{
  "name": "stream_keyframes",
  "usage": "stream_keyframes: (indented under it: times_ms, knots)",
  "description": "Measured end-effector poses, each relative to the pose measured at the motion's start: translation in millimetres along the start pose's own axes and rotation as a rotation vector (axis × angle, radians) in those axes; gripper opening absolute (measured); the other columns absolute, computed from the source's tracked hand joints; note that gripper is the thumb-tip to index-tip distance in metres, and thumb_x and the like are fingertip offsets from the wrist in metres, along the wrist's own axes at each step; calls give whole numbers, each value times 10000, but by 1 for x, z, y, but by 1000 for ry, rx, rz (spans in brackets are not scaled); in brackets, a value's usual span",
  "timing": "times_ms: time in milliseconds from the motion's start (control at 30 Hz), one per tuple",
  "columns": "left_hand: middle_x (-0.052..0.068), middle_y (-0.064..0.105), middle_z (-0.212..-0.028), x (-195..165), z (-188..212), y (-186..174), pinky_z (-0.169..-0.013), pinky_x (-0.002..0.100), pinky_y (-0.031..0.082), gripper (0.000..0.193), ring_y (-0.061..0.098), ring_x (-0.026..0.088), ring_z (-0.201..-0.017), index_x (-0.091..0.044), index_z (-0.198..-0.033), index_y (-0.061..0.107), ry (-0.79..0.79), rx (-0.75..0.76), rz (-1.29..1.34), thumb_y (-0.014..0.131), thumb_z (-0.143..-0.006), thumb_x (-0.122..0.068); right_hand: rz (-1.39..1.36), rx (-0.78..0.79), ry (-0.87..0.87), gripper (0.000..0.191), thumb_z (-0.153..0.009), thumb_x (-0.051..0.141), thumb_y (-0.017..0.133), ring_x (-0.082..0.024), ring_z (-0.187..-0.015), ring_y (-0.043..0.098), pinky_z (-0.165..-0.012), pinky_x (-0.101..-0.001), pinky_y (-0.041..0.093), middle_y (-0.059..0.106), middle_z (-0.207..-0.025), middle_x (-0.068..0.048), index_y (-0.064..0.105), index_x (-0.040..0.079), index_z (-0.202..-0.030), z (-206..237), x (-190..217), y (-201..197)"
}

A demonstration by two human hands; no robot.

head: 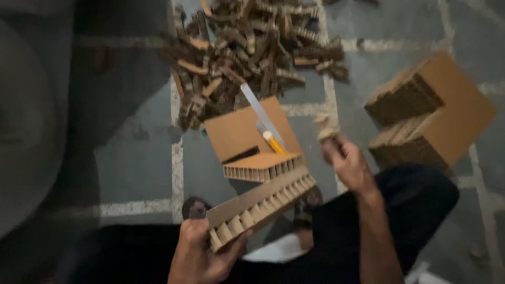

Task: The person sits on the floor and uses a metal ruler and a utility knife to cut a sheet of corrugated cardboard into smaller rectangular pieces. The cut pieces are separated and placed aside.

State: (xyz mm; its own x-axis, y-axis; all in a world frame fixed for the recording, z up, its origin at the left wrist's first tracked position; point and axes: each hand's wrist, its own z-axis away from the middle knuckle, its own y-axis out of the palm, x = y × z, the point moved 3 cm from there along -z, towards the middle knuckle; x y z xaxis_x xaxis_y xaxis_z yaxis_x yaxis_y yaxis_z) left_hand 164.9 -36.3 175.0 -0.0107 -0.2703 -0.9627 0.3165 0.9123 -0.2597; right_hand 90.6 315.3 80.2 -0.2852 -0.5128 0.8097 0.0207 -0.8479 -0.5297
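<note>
My left hand (202, 252) grips the near end of a long honeycomb cardboard strip (260, 205) that slants up to the right. My right hand (347, 160) is raised beside it, fingers closed on a small cardboard scrap (326, 130). In front of me lies a flat cardboard piece (236, 131) with a shorter honeycomb block (263, 167) on its near edge. A utility knife (265, 129) with a yellow grip and long blade rests across that cardboard, apart from both hands.
A heap of small cardboard offcuts (252, 52) lies on the tiled floor at the top. Two stacked honeycomb cardboard blocks (436, 110) stand at the right. A dark rounded object (26, 121) fills the left. My dark-clothed legs (410, 205) are below.
</note>
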Motion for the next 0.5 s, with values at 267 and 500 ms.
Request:
stream_keyframes:
  times_ms: [267,500]
  knots:
    - [142,803,-830,-28,-39,0,-670,359,649,398,811,259,-761,-72,-1072,750,-90,83,-145,869,-727,-228,410,-321,-888,911,-784,344,789,-520,-1315,555,-1147,-494,424,526,-1448,-353,397,-65,-1498,45,124,8]
    - [101,759,-957,-33,-59,7,-800,378,595,437,762,275,-879,-134,-1224,674,0,38,-496,807,-825,-254,-190,361,-290,638,-750,144,857,-227,-1035,746,-937,-342,603,754,-1152,-151,608,-35,-1309,65,121,61]
